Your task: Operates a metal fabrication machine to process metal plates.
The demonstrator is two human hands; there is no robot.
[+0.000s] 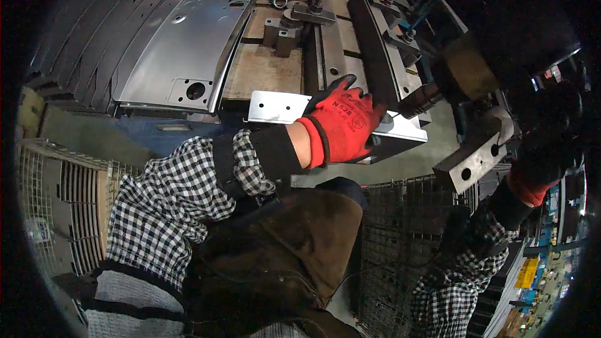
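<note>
My left hand (344, 119), in a red work glove with dark fingertips, lies over a bent sheet-metal piece (272, 107) and grips it by its middle. The piece is shiny, long and angled, with small holes near its left end. It sits at the near edge of the machine table. My right hand (535, 181) is raised at the right, its red cuff showing. Its fingers are lost in shadow, so whether it holds anything is unclear. Beside it is a steel block (466, 166) with round holes. A dark spindle-like machine part (421, 100) points toward the sheet-metal piece from the right.
A large formed metal panel (181, 50) rests on the wooden-topped table (266, 75). Clamps (313, 14) and long steel bars (379, 44) are fixed farther back. Wire baskets stand low at left (37, 194) and right (400, 231). Stacked dark sheets (94, 31) line the far left.
</note>
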